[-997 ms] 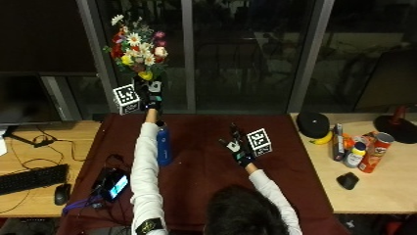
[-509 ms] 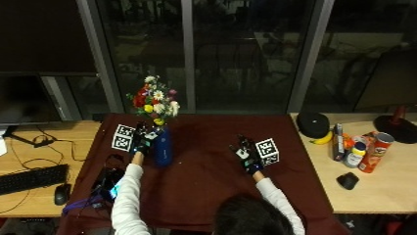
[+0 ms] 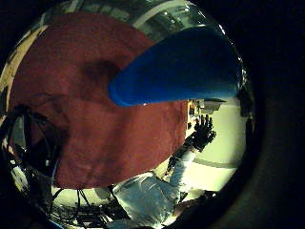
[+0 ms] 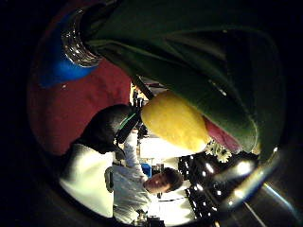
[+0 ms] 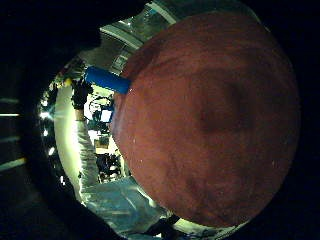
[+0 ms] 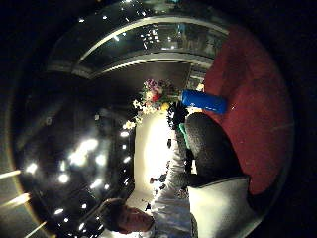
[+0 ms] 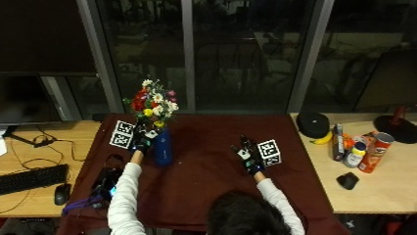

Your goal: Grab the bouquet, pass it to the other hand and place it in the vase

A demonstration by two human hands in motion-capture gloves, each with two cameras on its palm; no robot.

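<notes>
While the multicoloured flower bouquet (image 7: 153, 102) stands in the tall blue vase (image 7: 162, 146) far-left on the counter (image 7: 208, 181) | left hand (image 7: 143, 141) grips its stems | right hand (image 7: 248, 154) open, empty | light, floppy, crushable: hold stems low.

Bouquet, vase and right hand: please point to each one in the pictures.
bouquet (image 7: 153, 103): outside view, on the flower heads above the vase.
vase (image 7: 163, 147): outside view, on the middle of its blue body.
right hand (image 7: 247, 153): outside view, on the back of the glove.

An office at night: wooden desks with a keyboard (image 7: 31, 178), mouse (image 7: 62, 194), monitor (image 7: 49, 98), and dark glass walls (image 7: 247, 54).
</notes>
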